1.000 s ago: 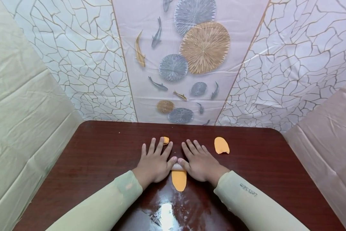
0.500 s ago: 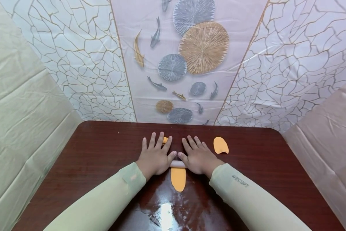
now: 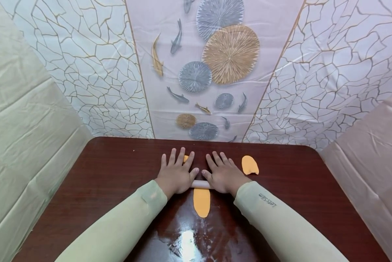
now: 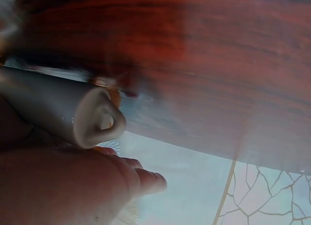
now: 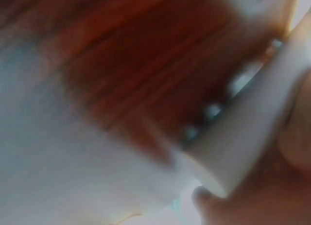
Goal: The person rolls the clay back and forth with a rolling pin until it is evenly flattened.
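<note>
A pale rolling pin point(image 3: 201, 184) lies crosswise over the far end of a long, flat strip of orange dough point(image 3: 202, 203). My left hand point(image 3: 176, 177) rests on the pin's left part with fingers spread and straight. On its right part presses my right hand point(image 3: 226, 176), fingers stretched forward, the two thumbs pointing at each other. The left wrist view shows one end of the rolling pin point(image 4: 99, 119), with a hollow in it, beside the palm. In the right wrist view the other end of the rolling pin point(image 5: 233, 137) is blurred under the hand.
A small orange lump point(image 3: 185, 158) sits behind my left fingers, mostly hidden. Farther right lies a flat orange piece point(image 3: 250, 165) with a notched near edge. The dark red table point(image 3: 117, 163) is shiny, with wet-looking smears near its front. Patterned cloth walls point(image 3: 196, 120) enclose it.
Both hands have moved forward, away from the body, rolling the pin along the orange strip. More of the strip's near part shows, and the left fingers cover more of the small lump.
</note>
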A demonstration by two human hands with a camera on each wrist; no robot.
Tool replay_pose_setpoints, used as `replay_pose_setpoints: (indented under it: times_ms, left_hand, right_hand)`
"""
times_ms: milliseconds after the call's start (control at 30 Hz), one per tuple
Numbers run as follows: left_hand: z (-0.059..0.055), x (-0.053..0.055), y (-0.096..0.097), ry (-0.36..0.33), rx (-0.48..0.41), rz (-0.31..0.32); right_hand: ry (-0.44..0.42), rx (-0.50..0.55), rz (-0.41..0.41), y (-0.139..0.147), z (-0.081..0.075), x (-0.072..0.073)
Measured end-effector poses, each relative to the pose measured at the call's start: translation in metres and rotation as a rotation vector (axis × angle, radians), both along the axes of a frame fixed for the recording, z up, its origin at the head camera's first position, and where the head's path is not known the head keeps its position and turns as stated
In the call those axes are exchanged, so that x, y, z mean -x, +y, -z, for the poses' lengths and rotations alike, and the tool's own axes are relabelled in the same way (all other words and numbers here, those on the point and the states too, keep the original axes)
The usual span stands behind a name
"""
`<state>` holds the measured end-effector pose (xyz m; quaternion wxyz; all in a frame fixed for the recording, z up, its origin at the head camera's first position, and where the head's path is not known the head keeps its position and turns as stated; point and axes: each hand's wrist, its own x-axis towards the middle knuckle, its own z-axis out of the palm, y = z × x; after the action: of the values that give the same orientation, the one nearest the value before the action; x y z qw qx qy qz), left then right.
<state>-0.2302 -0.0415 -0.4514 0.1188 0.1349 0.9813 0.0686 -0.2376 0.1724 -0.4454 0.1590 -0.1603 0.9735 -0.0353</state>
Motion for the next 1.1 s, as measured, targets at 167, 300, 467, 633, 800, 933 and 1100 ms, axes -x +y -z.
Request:
replay_pose_setpoints:
  times_ms: [167,300,467,633,800,933,1100]
  left_hand:
    - [0.001,0.002,-0.001,-0.004,-0.002,-0.001]
    - [0.004,0.004,-0.002,-0.007,-0.015,0.001]
    - [0.006,0.003,-0.002,-0.02,-0.061,-0.01]
    - [0.006,-0.001,-0.003,-0.03,-0.078,-0.023]
    - [0.006,-0.007,-0.002,-0.014,-0.083,-0.011]
    - [0.007,-0.013,-0.005,-0.003,-0.08,-0.001]
    - [0.006,-0.02,-0.006,0.003,-0.093,0.023]
  right_hand:
    - [-0.015,-0.008,0.014,-0.001,0.0,0.003]
    - [-0.022,-0.006,0.018,-0.001,0.0,0.004]
    - [-0.033,0.004,0.019,0.001,0.002,0.002]
    - [-0.036,0.033,0.009,0.002,0.002,-0.002]
    - [-0.033,0.062,0.004,0.004,0.005,-0.009]
    - [-0.032,0.079,-0.014,0.004,0.006,-0.016]
    - [-0.014,0.095,-0.027,0.005,0.007,-0.022]
